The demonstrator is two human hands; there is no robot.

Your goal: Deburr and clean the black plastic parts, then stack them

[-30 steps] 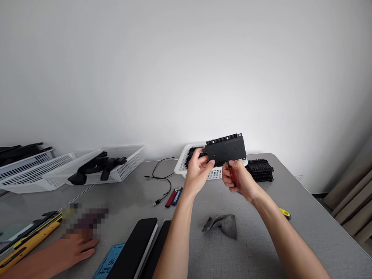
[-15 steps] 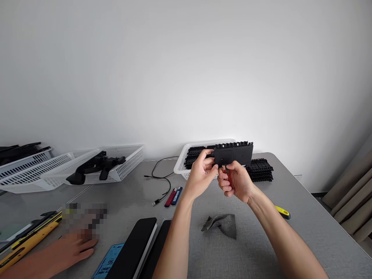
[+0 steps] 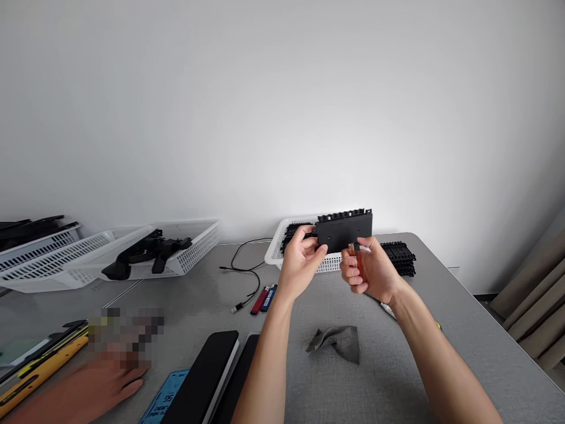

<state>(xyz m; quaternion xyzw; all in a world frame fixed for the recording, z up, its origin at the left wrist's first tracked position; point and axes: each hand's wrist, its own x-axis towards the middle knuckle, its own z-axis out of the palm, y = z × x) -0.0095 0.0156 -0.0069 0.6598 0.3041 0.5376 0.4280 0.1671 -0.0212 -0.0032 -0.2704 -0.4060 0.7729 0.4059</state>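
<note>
A flat black plastic part (image 3: 345, 232) with a toothed upper edge is held up in front of a white basket (image 3: 270, 253). My left hand (image 3: 304, 259) grips its left end between thumb and fingers. Just below the part's right half, my right hand (image 3: 368, 268) is closed around an orange lighter (image 3: 355, 254), its metal top close to the part's lower edge. More black toothed parts lie in the basket, and others are stacked (image 3: 401, 258) on the table to its right.
A grey cloth (image 3: 338, 344), red and blue sticks (image 3: 263, 299), a black cable (image 3: 253, 272) and dark boxes (image 3: 205, 371) lie on the table. White baskets (image 3: 194, 256) stand at the left. Another person's hand (image 3: 110, 383) rests at the lower left.
The black part has shifted left and tilted slightly in my left hand. My right hand has moved right with the lighter, away from my left hand.
</note>
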